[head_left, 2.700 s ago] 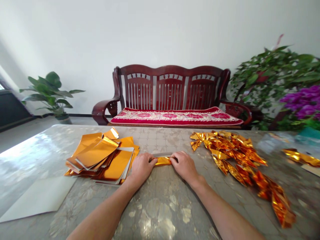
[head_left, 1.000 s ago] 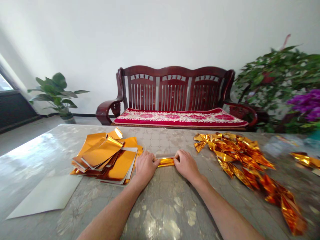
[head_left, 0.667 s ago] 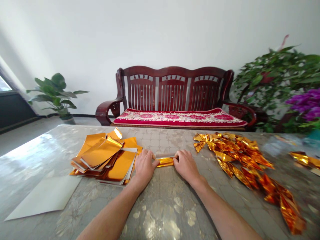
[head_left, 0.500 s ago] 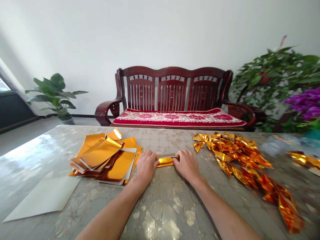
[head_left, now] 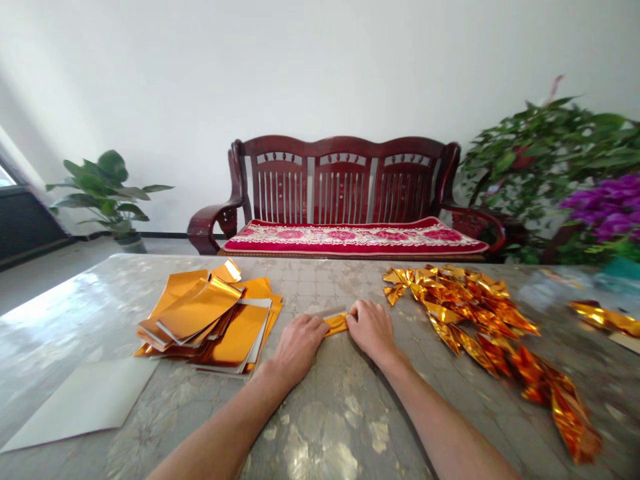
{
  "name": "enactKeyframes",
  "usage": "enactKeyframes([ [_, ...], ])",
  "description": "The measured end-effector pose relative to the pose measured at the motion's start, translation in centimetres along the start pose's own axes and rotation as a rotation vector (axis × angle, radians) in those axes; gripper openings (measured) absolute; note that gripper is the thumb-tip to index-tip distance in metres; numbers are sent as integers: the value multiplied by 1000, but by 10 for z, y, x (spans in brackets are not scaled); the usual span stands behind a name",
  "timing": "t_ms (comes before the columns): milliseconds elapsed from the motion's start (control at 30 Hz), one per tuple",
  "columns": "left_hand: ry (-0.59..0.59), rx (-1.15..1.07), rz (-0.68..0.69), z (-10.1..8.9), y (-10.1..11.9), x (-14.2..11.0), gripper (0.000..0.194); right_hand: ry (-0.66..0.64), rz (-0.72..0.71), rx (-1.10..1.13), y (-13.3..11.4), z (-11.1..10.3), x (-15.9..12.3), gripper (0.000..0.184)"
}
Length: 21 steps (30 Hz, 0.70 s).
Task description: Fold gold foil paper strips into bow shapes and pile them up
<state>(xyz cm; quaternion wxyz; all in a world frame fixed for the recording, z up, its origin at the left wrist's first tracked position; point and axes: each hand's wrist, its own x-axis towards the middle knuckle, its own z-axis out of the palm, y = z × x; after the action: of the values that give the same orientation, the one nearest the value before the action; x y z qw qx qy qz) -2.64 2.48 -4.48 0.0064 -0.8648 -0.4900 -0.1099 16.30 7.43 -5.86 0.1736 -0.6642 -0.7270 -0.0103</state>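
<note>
Grip: we read both hands as closed on one narrow folded gold foil strip [head_left: 336, 325], the left hand [head_left: 299, 345] at its left end and the right hand [head_left: 371, 328] at its right, fingers bent down over it. The strip lies at lower centre, just above the mottled grey tabletop [head_left: 330, 427], its ends hidden by the fingers. A thin silver-grey edge [head_left: 330, 312] shows just behind it.

Just beside the left hand, toward left of frame, sits a loose stack of rectangular gold foil sheets [head_left: 210, 320]. A white card sheet [head_left: 80, 407] lies at lower left. Right of the right hand, well spread, is a heap of pinched gold foil bows [head_left: 465, 307]. A crumpled gold foil length [head_left: 605, 318] lies at far right.

Beyond the table stands a dark red wooden bench [head_left: 340, 180] with a red floral cushion [head_left: 350, 240], flanked by a green potted plant [head_left: 105, 193] and purple flowers [head_left: 605, 217].
</note>
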Motion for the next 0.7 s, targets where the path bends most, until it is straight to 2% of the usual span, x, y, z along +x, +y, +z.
enactKeyframes([
  [300, 14, 104, 8, 4, 17, -4, 20, 17, -64, -95, -8, -7, -6, 11],
  [500, -9, 156, -49, 6, 29, -5, 44, 49, -56, -103, -19, -6, -11, 34],
  [700, -68, 192, -129, 7, 39, -8, 53, 61, -50, -115, -10, -1, -5, 40],
])
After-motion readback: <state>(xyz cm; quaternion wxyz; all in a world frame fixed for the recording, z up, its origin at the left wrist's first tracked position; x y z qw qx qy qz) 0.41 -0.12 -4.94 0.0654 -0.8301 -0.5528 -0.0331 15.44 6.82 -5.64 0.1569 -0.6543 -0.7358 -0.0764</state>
